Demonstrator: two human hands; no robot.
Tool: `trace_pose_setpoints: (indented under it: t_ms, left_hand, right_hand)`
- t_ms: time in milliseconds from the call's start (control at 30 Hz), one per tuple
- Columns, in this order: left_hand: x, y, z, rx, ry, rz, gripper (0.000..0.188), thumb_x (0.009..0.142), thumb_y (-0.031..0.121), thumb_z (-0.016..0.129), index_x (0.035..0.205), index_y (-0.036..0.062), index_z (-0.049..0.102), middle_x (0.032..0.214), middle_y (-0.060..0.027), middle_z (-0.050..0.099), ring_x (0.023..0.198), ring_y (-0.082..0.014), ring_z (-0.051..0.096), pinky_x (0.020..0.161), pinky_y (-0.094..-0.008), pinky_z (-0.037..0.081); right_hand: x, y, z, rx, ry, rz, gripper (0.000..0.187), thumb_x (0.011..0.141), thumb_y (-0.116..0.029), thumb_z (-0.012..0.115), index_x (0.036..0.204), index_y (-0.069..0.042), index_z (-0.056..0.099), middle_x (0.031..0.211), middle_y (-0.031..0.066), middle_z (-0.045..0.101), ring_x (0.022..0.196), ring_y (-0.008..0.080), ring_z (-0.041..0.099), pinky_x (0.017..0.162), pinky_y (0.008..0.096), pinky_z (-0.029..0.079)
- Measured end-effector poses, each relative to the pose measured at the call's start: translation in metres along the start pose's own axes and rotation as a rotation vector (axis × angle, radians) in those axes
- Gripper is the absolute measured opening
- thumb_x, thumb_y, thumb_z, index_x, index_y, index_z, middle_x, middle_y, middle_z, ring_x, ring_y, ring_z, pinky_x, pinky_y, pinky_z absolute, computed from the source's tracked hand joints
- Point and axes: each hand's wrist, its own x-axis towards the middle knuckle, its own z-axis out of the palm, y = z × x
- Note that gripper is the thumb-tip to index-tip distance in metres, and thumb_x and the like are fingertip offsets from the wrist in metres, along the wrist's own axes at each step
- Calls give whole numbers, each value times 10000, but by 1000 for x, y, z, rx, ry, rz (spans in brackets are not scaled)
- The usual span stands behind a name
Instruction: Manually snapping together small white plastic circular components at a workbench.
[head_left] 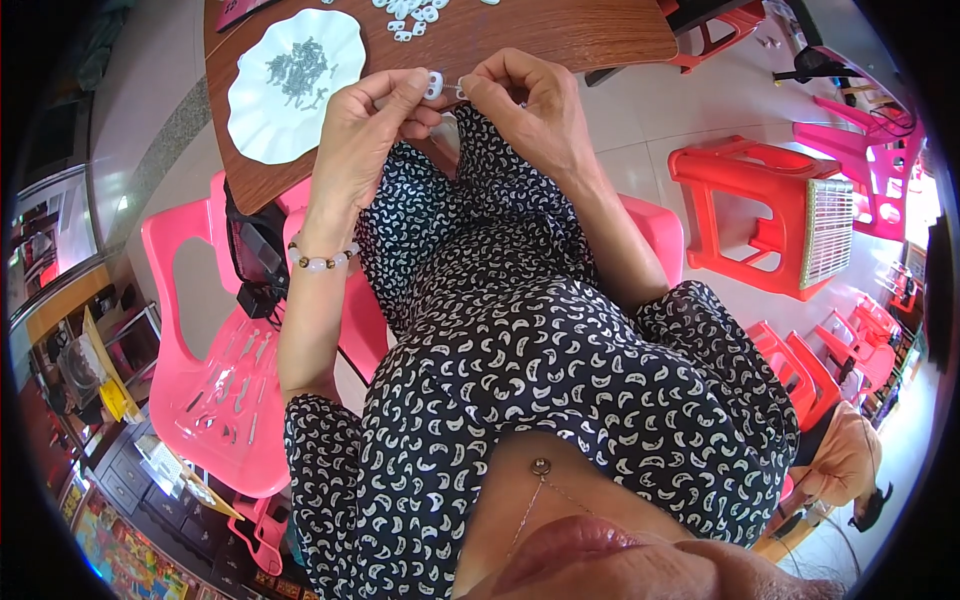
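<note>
My left hand [372, 118] is closed in a pinch on a small white oval piece with two holes [434, 86]. Just to its right, my right hand [535, 108] pinches the end of a thin metal-looking part [451, 88] that reaches toward the white piece. Whether the two parts are joined is too small to tell. Both hands meet above my lap, at the near edge of the brown table [560, 35]. On the table, a white scalloped plate [260, 125] bears a heap of small grey metal pieces [300, 70]. More white two-holed pieces [408, 14] lie in a loose group beyond my hands.
A pink chair [215, 400] stands at my left, with a black bag [258, 245] beside it. To the right is a red plastic stool [745, 215], with magenta chairs [870, 160] farther off. Another person [840, 455] is at the lower right.
</note>
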Motion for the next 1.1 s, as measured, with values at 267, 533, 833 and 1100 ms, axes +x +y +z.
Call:
trace_pose_setpoints:
  t_ms: [267, 533, 833, 1100]
  left_hand:
    - [-1, 1, 5, 53, 11, 12, 285, 935, 248, 633, 1025, -19, 676, 869, -68, 696, 722, -88, 628, 656, -202, 507]
    - [-4, -2, 8, 13, 21, 14, 289, 916, 248, 661, 1015, -22, 684, 839, -70, 690, 696, -92, 628, 631, -200, 512]
    - [-8, -2, 7, -75, 37, -45, 302, 887, 272, 694, 980, -15, 705, 807, -77, 695, 664, -86, 629, 608, -199, 519]
    - [-14, 5, 8, -115, 0, -60, 307, 887, 280, 693, 979, -13, 706, 804, -76, 697, 641, -90, 629, 601, -199, 518]
  right_hand:
    - [0, 6, 2, -56, 3, -45, 189, 856, -170, 670, 814, 13, 648, 665, -28, 586, 618, 18, 483, 551, 198, 388]
    - [-6, 3, 6, 36, 1, -18, 170, 868, -148, 662, 846, 20, 649, 686, -24, 606, 631, 17, 509, 554, 187, 405]
    - [-9, 7, 7, 165, -44, 43, 168, 891, -166, 683, 853, -5, 651, 726, -24, 623, 644, 6, 525, 553, 162, 405]
    - [-12, 10, 5, 494, -174, 65, 175, 907, -185, 678, 945, -25, 619, 844, -18, 625, 715, 21, 519, 631, 171, 412]
